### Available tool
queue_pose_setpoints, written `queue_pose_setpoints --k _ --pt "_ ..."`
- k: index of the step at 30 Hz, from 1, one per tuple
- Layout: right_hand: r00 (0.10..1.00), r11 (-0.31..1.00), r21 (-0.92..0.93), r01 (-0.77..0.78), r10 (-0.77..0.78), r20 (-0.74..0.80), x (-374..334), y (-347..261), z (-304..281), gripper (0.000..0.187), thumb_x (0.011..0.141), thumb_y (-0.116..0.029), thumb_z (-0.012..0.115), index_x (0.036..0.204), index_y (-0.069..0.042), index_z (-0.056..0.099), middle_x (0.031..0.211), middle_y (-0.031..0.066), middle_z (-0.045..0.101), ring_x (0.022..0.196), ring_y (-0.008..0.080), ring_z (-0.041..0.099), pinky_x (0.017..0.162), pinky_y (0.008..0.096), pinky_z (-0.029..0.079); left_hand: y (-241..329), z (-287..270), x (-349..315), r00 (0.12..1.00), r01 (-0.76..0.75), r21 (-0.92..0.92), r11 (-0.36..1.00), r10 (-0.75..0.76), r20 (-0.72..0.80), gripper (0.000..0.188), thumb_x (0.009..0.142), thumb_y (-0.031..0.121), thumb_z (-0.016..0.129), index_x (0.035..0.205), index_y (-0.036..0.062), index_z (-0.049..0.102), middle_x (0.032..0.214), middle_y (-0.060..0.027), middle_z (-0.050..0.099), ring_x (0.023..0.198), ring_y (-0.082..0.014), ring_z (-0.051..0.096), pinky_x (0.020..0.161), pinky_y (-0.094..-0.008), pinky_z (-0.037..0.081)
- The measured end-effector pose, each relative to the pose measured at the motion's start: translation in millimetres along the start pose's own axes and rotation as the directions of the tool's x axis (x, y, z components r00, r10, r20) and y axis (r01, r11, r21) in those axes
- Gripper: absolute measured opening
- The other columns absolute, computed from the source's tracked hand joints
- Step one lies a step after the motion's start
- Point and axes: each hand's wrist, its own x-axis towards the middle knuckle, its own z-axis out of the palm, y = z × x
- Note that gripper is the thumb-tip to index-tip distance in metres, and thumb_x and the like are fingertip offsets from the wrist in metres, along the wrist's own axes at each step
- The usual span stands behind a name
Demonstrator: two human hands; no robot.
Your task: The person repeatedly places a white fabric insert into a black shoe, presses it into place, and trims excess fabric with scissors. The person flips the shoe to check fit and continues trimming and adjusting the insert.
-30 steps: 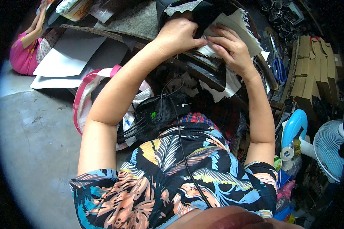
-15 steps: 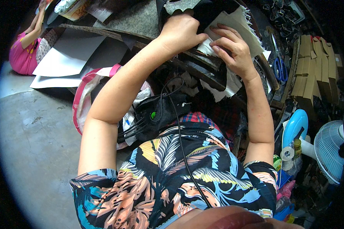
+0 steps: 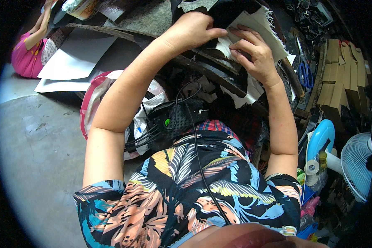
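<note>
My left hand (image 3: 193,32) is over the table's near edge, its fingers curled down by a black sheet (image 3: 226,11). Its thumb points right toward a pale beige cloth piece with a frayed edge (image 3: 258,25). What those curled fingers hold is hidden. My right hand (image 3: 256,53) is bent around the near left part of the cloth, its fingertips on the material. A whitish flap of it (image 3: 224,46) shows between the two hands.
Blue-handled scissors (image 3: 305,74) lie right of my right hand, near stacked brown cardboard pieces (image 3: 335,74). White sheets (image 3: 72,60) jut out at the left. A white fan (image 3: 357,165) stands at lower right; a pink-rimmed bag (image 3: 87,105) sits below my left arm. Another person (image 3: 27,58) is at far left.
My left hand has shifted slightly down and right, its thumb now a little further across. The cloth flap between the hands has changed shape. My right hand stays nearly in place.
</note>
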Motion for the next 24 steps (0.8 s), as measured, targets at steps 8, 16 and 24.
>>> queue_pose_setpoints --k 8,16,24 --pt "0.999 0.999 -0.033 0.034 -0.034 -0.004 -1 2 1 0.014 0.084 -0.022 0.074 0.092 -0.011 0.073 0.118 0.0105 0.069 0.116 0.0323 0.062 0.098 0.0416 0.050 3 1 -9 0.970 -0.204 0.161 0.966 0.222 -0.099 0.030 0.086 0.032 0.068 0.088 0.0027 0.077 0.089 -0.0223 0.068 0.088 -0.0380 0.069 0.082 -0.0465 0.056" --pt "0.997 0.998 -0.030 -0.059 0.060 0.054 -2 -3 0 0.016 0.085 -0.022 0.074 0.091 -0.008 0.072 0.126 0.0098 0.068 0.125 0.0307 0.058 0.103 0.0406 0.049 -14 -18 -6 0.983 -0.141 -0.068 0.988 0.132 -0.126 0.037 0.093 0.032 0.066 0.089 -0.0045 0.068 0.080 -0.0247 0.065 0.078 -0.0411 0.066 0.072 -0.0450 0.052" --pt "0.999 0.998 -0.053 0.022 -0.024 -0.035 -1 -2 3 0.023 0.084 -0.030 0.076 0.090 -0.010 0.069 0.117 0.0105 0.069 0.115 0.0319 0.062 0.096 0.0425 0.051 13 -8 -15 0.968 -0.196 0.223 0.955 0.225 -0.112 0.027 0.075 0.021 0.067 0.079 -0.0048 0.074 0.093 -0.0266 0.065 0.089 -0.0398 0.068 0.087 -0.0460 0.055"
